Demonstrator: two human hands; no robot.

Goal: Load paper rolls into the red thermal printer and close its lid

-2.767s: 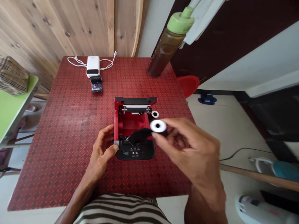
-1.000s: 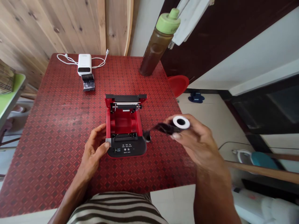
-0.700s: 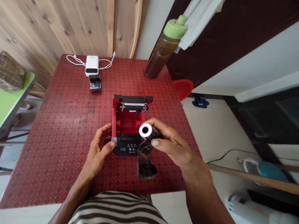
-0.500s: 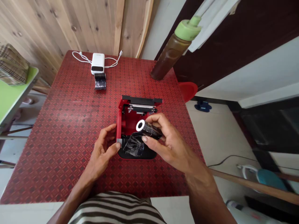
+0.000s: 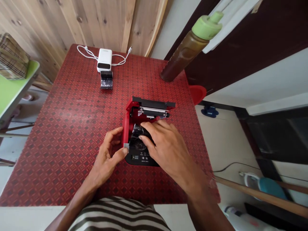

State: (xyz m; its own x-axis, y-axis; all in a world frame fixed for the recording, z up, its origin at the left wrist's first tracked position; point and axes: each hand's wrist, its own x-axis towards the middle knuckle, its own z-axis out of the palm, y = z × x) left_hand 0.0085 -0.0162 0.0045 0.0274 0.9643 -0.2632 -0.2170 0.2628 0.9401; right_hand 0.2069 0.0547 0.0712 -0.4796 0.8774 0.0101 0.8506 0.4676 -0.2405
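A small red and black printer (image 5: 126, 122) stands open on the red patterned table (image 5: 72, 128), its lid (image 5: 154, 103) tipped back. My right hand (image 5: 166, 147) reaches into the open bay, fingers curled on a black roll (image 5: 138, 132) whose loose shiny end lies over the printer's front. My left hand (image 5: 108, 154) rests against the printer's left side, thumb pressed on the grey tab (image 5: 126, 146) at its front corner.
A white power bank (image 5: 104, 60) with a white cable and a small black roll (image 5: 106, 79) lie at the table's far end. A brown bottle with a green cap (image 5: 190, 45) stands at the far right corner. A green table (image 5: 12, 93) is at left.
My right hand carried the roll from the right of the printer, over its front, and lowered it into the open bay. My left hand stayed on the printer's left side.
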